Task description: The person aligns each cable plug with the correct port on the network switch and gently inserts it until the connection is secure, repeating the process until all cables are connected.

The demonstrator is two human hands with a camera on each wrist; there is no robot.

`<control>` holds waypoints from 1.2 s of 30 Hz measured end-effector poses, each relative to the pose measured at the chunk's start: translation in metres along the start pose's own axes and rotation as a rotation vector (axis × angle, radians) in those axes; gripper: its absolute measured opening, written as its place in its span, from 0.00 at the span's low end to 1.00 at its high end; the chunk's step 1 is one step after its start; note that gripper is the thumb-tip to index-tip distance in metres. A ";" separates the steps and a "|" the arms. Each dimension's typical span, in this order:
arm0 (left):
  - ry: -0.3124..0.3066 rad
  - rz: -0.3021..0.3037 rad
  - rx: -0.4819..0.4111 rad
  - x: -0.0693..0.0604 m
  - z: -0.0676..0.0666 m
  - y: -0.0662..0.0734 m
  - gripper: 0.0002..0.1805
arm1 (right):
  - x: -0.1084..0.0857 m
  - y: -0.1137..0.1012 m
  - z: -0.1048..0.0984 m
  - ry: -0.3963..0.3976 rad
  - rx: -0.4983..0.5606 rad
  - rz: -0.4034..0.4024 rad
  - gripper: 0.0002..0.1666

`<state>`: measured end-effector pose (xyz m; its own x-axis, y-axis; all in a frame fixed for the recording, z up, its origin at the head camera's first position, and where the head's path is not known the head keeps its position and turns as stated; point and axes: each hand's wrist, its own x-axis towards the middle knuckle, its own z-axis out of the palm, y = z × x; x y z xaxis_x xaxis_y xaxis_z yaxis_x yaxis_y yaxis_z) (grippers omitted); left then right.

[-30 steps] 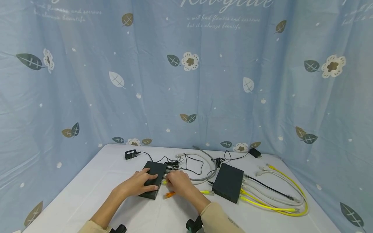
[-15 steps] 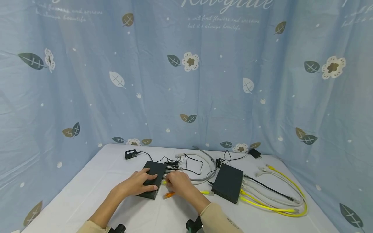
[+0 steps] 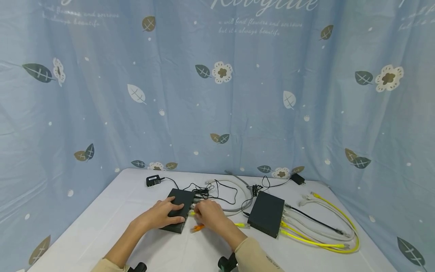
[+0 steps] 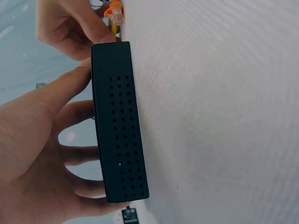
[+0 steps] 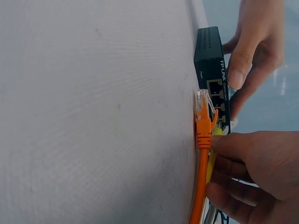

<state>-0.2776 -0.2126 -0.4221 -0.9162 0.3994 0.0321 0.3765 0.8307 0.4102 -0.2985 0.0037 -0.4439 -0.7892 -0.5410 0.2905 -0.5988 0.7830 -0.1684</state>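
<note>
A black network switch (image 3: 179,206) lies on the white table, its vented side (image 4: 120,121) facing the left wrist view and its row of ports (image 5: 216,88) showing in the right wrist view. My left hand (image 3: 164,214) rests on its top with fingers spread and fairly straight. At the port side, my right hand (image 3: 208,213) has its fingers curled and pinches a yellow Ethernet cable (image 5: 213,158) close to its plug; the fingertips are partly hidden. An orange Ethernet plug (image 5: 203,112) lies loose on the table beside the ports, under the right hand.
A second black switch (image 3: 266,214) stands to the right with yellow, grey and black cables (image 3: 316,219) at its ports. Tangled black cord (image 3: 202,192) and a grey cable loop (image 3: 251,196) lie behind. Power adapters (image 3: 153,180) sit toward the back edge.
</note>
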 end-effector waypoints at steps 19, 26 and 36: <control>-0.002 -0.014 0.010 0.000 0.000 -0.001 0.33 | -0.006 -0.001 -0.006 -0.104 0.053 0.032 0.14; -0.003 -0.020 0.016 0.000 0.002 0.000 0.33 | -0.011 0.004 -0.009 -0.109 0.128 0.010 0.15; -0.001 -0.022 0.022 0.000 0.001 -0.001 0.33 | -0.019 0.010 -0.017 -0.066 0.207 -0.014 0.10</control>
<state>-0.2775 -0.2128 -0.4232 -0.9242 0.3813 0.0224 0.3592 0.8477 0.3904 -0.2868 0.0268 -0.4353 -0.7839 -0.5756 0.2328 -0.6195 0.6995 -0.3562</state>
